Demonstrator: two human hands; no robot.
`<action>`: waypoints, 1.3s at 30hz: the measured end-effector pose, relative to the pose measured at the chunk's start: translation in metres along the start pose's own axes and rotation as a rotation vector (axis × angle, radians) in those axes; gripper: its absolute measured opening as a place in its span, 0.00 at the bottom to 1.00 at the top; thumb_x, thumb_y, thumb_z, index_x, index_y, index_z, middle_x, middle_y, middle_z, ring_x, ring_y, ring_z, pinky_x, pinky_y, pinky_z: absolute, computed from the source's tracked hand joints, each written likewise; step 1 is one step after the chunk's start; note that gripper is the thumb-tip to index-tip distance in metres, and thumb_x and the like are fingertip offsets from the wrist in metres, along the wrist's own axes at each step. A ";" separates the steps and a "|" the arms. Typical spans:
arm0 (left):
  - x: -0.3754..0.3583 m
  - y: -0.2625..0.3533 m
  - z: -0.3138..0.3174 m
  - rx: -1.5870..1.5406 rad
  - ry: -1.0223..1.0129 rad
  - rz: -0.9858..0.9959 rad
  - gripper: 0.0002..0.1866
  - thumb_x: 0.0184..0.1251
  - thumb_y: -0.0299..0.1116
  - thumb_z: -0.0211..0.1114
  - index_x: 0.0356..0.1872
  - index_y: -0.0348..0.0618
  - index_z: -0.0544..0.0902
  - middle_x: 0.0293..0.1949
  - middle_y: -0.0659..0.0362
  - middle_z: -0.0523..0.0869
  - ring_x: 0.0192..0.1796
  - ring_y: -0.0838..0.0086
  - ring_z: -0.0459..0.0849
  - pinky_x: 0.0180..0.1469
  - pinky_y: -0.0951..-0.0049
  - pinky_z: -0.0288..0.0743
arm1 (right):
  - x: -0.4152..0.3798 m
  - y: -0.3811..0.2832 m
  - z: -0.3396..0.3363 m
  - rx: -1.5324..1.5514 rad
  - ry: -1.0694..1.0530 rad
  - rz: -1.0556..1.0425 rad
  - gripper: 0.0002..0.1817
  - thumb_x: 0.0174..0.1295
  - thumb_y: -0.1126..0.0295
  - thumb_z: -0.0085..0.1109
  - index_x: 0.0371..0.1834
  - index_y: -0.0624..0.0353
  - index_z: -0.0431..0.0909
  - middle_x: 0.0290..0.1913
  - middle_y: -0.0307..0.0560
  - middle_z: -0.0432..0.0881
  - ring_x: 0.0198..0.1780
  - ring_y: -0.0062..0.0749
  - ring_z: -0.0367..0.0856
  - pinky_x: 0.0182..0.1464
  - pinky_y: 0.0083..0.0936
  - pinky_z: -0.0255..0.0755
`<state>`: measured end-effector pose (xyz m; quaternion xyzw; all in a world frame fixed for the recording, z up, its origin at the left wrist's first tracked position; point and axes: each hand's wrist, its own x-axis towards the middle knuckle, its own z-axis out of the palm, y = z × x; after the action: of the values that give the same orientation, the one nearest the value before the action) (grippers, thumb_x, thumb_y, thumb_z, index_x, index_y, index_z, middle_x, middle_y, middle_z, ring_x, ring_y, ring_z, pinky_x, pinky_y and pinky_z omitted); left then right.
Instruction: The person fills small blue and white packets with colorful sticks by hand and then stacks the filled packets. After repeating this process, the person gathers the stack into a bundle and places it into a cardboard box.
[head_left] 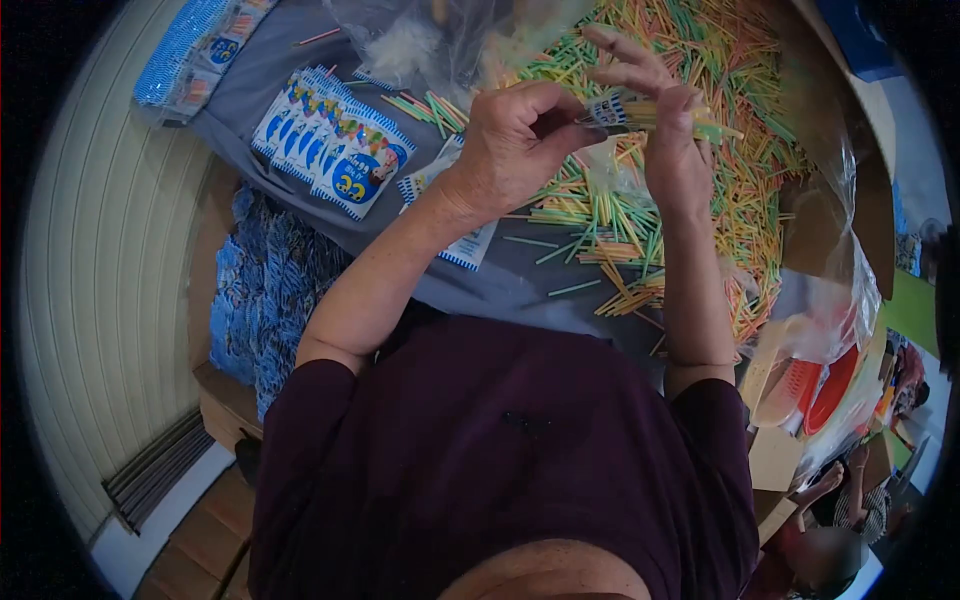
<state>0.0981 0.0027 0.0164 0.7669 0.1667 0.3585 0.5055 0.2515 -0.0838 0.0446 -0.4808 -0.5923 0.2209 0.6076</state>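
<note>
My left hand (pixel 520 145) pinches the open end of a small blue-and-white packet (pixel 606 111) between thumb and fingers. Several thin coloured sticks (pixel 722 130) lie in my right hand (pixel 672 135), their ends at the packet's mouth. The fingers of that hand are partly spread, with the thumb over the sticks. Beneath both hands spreads a big pile of green, yellow and orange sticks (pixel 745 200). To the left, a fanned row of blue-and-white packets (pixel 350 165) lies on the grey cloth (pixel 330 215). Another packet (pixel 468 247) is partly hidden under my left forearm.
Clear plastic bags (pixel 400 45) lie at the top. A bundle of blue packets (pixel 190 60) is at the upper left, and a heap of blue wrappers (pixel 265 290) sits below the cloth. Red baskets (pixel 825 390) stand at the right. Another person (pixel 825 550) is at the lower right.
</note>
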 end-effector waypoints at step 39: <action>-0.008 -0.019 -0.004 -0.626 -0.064 -0.203 0.12 0.67 0.25 0.67 0.50 0.34 0.84 0.43 0.59 0.89 0.43 0.81 0.85 0.50 0.79 0.79 | -0.029 -0.018 0.001 -0.440 -0.142 0.040 0.24 0.72 0.59 0.54 0.68 0.55 0.73 0.65 0.57 0.76 0.67 0.47 0.74 0.66 0.38 0.67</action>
<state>0.0919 0.0083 -0.0028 0.5648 0.1079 0.3158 0.7547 0.2391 -0.1157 0.0450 -0.5965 -0.6579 0.1317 0.4406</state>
